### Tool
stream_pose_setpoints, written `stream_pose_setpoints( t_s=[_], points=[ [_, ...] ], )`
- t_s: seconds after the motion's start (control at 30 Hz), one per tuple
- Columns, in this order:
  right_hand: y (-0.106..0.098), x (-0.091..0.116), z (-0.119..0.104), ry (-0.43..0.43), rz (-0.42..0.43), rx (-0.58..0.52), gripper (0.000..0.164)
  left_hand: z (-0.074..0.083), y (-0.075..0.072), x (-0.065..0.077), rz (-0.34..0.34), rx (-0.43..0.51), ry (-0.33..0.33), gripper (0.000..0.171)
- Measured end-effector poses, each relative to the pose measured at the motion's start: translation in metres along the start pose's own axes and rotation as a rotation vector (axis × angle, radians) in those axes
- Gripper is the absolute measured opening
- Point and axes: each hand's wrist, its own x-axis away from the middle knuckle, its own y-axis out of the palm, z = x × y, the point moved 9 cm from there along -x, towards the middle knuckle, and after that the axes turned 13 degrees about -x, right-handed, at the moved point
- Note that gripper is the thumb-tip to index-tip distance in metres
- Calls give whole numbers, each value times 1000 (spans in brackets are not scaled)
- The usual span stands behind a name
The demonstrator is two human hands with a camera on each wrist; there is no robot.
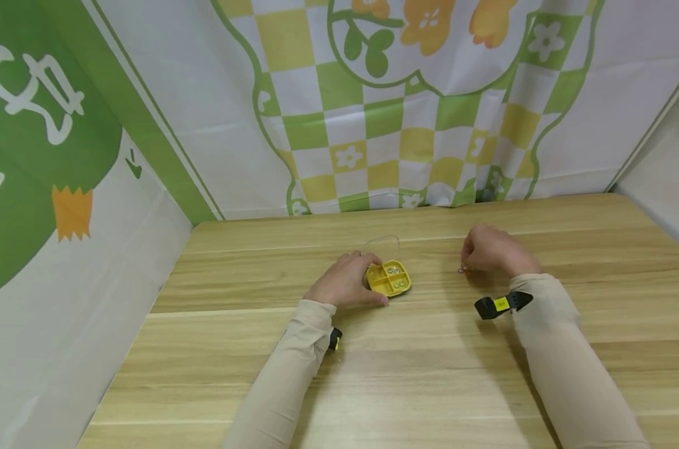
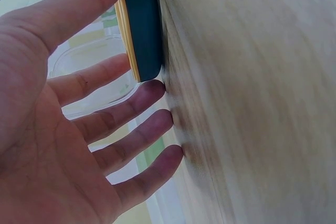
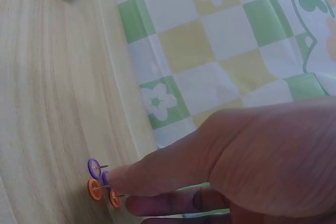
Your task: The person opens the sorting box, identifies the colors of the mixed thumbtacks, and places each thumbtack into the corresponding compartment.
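My left hand (image 1: 347, 280) grips a small compartment box (image 1: 380, 286), thumb on its near side and index finger on its far side. The box has a yellow four-part inside and a dark teal outer shell (image 2: 146, 35). Its clear lid (image 1: 383, 239) stands raised at the back. Small round pieces (image 1: 398, 284) lie in the right-hand compartments. Further right, my right hand (image 1: 487, 249) reaches down to several thumbtacks lying with pins up. Its thumb tip covers part of a purple thumbtack (image 3: 106, 179); the index fingertip is hidden. Another purple thumbtack (image 3: 94, 168) and an orange thumbtack (image 3: 95, 189) lie beside it.
Both hands work over a wood-grain table (image 1: 406, 374). A checkered, flower-printed curtain (image 1: 384, 137) hangs along its back edge, and a green and white printed sheet (image 1: 64, 187) hangs at the left. Both wrists wear black straps (image 1: 503, 304).
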Motion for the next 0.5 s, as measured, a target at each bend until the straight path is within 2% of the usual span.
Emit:
stream_pose_setpoints(
  t_s=[0.5],
  points=[
    [1, -1, 0, 4, 17, 9, 17, -1, 0, 0, 1, -3, 4, 77]
  ],
)
